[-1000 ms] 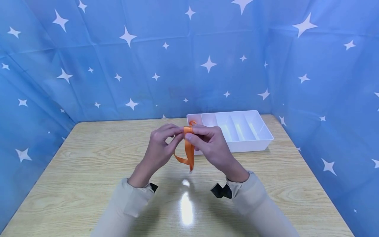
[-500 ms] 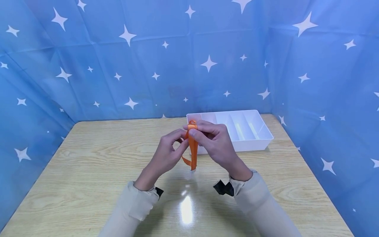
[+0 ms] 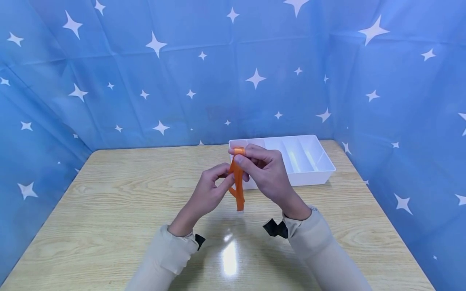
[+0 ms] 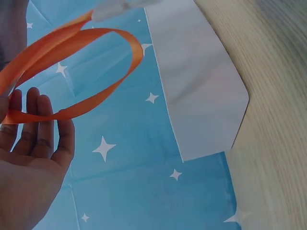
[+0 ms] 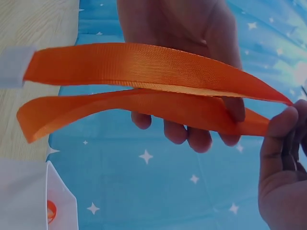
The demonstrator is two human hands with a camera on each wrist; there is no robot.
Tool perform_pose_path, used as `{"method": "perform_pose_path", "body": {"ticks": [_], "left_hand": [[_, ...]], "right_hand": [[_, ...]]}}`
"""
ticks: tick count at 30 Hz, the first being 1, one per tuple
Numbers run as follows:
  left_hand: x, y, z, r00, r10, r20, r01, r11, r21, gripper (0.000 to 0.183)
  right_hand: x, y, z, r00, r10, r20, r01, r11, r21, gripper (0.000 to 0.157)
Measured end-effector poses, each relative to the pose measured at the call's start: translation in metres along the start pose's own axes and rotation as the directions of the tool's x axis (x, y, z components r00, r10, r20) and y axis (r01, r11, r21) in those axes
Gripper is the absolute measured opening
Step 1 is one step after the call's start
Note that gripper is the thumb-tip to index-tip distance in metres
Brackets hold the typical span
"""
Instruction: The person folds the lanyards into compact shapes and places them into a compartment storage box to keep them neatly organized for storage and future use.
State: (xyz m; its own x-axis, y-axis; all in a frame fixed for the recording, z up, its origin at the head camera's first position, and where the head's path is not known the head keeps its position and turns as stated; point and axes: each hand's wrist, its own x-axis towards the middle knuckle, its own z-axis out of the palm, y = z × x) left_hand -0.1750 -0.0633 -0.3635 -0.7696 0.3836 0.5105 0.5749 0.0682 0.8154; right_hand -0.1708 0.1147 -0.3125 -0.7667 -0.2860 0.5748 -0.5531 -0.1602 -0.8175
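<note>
An orange ribbon (image 3: pixel 238 182) hangs between both hands above the table. In the head view, my right hand (image 3: pixel 267 169) pinches its upper part, and the band passes over the index finger. Lower and to the left, my left hand (image 3: pixel 209 188) grips the ribbon between thumb and fingers. The left wrist view shows the ribbon's loop (image 4: pixel 136 52) reaching beyond the left fingers (image 4: pixel 45 139). Two strands show in the right wrist view, the upper one ending in a white tab (image 5: pixel 17 67). Part of the ribbon is hidden by the fingers.
A white divided tray (image 3: pixel 309 178) stands at the back right, partly behind my right hand. In the right wrist view, something small and orange (image 5: pixel 51 211) shows at the tray. Behind the wooden table (image 3: pixel 127 202) hangs a blue cloth (image 3: pixel 204 81) with white stars.
The hands were level at the ribbon's top. My left hand has slid down and right along it, while the right hand has risen slightly. The ribbon's side loop looks smaller.
</note>
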Motion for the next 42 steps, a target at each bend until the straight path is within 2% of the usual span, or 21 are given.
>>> {"method": "perform_pose_path", "body": {"ticks": [9, 16, 24, 29, 35, 42], "left_hand": [[-0.003, -0.002, 0.003, 0.999, -0.049, 0.023, 0.051, 0.996, -0.080, 0.021], [-0.005, -0.002, 0.004, 0.998, 0.004, 0.067, 0.009, 0.983, -0.184, 0.040], [-0.007, -0.007, 0.008, 0.998, -0.015, 0.062, 0.022, 0.993, -0.120, 0.020], [-0.010, -0.011, 0.011, 0.997, -0.024, 0.075, 0.032, 0.993, -0.113, 0.018], [-0.009, -0.014, 0.015, 0.997, 0.009, 0.076, -0.001, 0.994, -0.108, 0.014], [-0.009, -0.016, 0.018, 0.997, 0.020, 0.072, -0.014, 0.997, -0.071, 0.014]], "right_hand": [[0.001, 0.000, -0.002, 1.000, -0.012, 0.008, 0.013, 0.999, -0.042, 0.020], [0.001, 0.000, -0.002, 1.000, -0.013, 0.011, 0.013, 1.000, -0.028, 0.020], [0.001, 0.001, -0.003, 1.000, -0.004, 0.014, 0.004, 1.000, -0.016, 0.023], [0.001, 0.001, -0.004, 1.000, 0.008, 0.015, -0.008, 1.000, -0.024, 0.023], [0.001, -0.001, -0.005, 1.000, 0.009, -0.009, -0.009, 0.999, -0.038, 0.012], [0.000, -0.003, -0.007, 1.000, 0.021, -0.023, -0.022, 0.998, -0.058, 0.018]]}}
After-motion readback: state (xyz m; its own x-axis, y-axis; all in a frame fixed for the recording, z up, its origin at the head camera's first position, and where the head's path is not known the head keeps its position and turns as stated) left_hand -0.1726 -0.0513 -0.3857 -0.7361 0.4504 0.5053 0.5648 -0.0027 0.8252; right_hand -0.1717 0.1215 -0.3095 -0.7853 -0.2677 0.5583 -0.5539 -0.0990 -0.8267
